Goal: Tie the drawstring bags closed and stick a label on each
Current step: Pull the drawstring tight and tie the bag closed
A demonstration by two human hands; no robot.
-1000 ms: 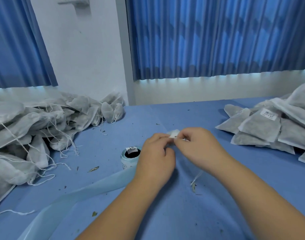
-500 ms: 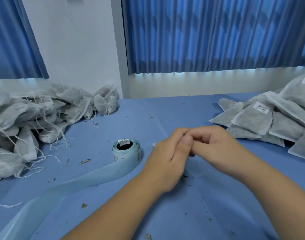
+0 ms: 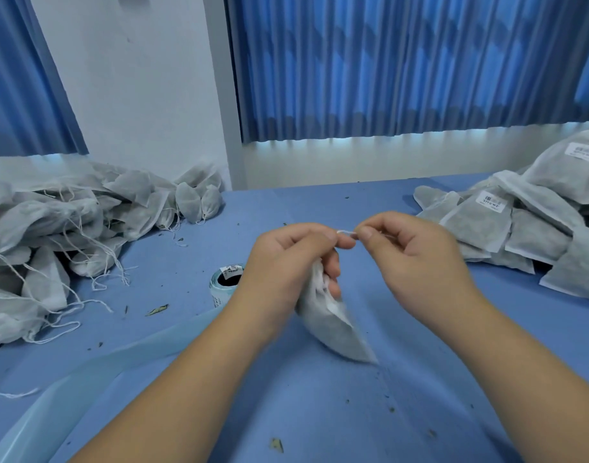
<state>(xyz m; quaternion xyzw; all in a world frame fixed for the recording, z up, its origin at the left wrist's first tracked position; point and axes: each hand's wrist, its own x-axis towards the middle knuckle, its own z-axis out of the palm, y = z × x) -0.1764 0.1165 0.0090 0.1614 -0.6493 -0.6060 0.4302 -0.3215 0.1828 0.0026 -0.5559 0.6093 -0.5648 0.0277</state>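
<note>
The left hand (image 3: 286,262) is gripping the gathered neck of a grey drawstring bag (image 3: 333,325) in its curled lower fingers, its thumb and forefinger pinching the white drawstring (image 3: 346,232); the right hand (image 3: 416,259) is pinching the same string just beside it; the bag is hanging, blurred, over the blue worktop (image 3: 320,412); a label roll (image 3: 228,284) is sitting just left, its backing strip (image 3: 119,362) trailing nearer; loose-stringed bags (image 3: 52,228) are lying heaped far left, labelled bags (image 3: 520,228) right.
</note>
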